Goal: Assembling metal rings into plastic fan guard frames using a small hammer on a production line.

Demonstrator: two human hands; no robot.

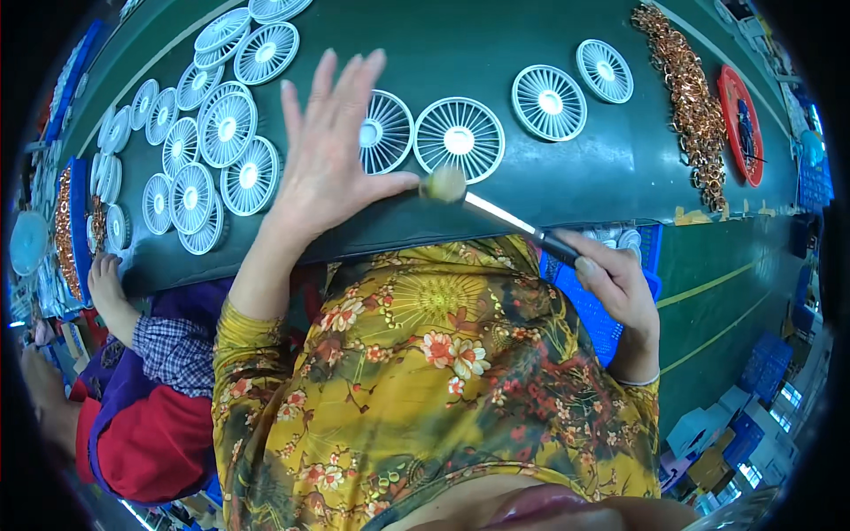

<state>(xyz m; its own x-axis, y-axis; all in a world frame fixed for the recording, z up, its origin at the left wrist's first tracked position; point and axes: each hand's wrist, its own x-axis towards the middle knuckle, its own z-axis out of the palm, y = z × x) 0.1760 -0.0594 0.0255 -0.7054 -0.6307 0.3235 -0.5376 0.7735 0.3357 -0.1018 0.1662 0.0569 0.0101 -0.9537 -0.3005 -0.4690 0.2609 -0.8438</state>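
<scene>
1. Over the green tabletop (575,186), head view: I've got my left hand (328,159) released, fingers splayed, partly covering one white spoked disc (387,133); can't tell if it touches.
2. My right hand (624,288) grasps a brush (509,217) by its black handle; the bristles sit near my left thumb, at the near edge of a second white spoked disc (459,140).
3. Right side: two more discs (550,103), copper-coloured ring heap (689,106), red tray (731,106).
4. Left side: disc cluster (226,128), partly overlapping; a co-worker's hand (108,288) at the tabletop edge.
</scene>
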